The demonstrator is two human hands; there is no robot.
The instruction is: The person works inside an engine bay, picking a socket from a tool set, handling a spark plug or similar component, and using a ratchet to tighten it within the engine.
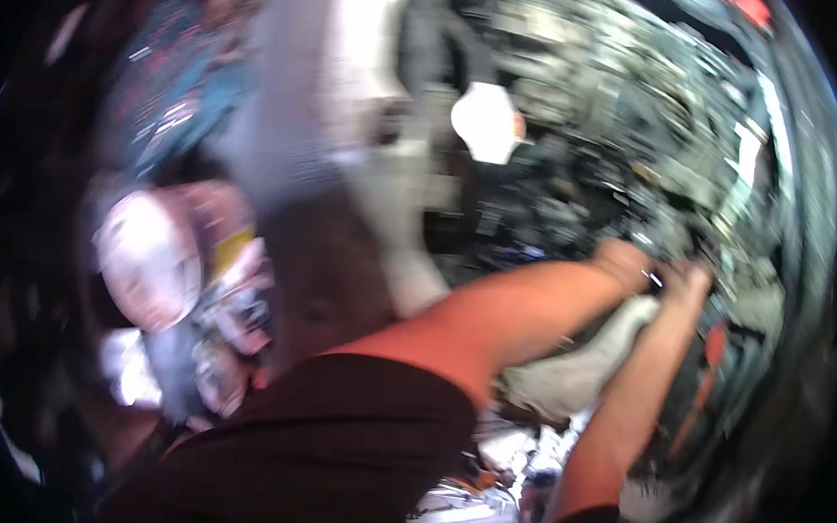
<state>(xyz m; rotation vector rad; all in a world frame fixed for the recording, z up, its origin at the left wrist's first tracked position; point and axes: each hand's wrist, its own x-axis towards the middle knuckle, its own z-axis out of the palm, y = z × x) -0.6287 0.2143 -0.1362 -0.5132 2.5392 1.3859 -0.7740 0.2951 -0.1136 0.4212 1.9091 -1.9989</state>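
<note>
Both my arms, in dark short sleeves, reach into a vehicle's engine bay (581, 43). My left hand (625, 263) is deep among dark engine parts (544, 207), its fingers smeared by motion and partly hidden. Close beside it on the right is my right hand (686, 277), bent down among the same parts. A small dark object with a bright glint shows between the two hands, but its kind cannot be made out. Whether either hand grips anything is too blurred to see. Below the hands, a pale grey rounded part (574, 369) lies between my forearms.
A glaring white lamp (485, 123) shines among the engine parts. Right of my right forearm is a long red-orange thing (702, 390). A pale fender-like panel (352, 78) runs along the left. Beyond it are a round, light-coloured container (151, 259) and blurred clutter.
</note>
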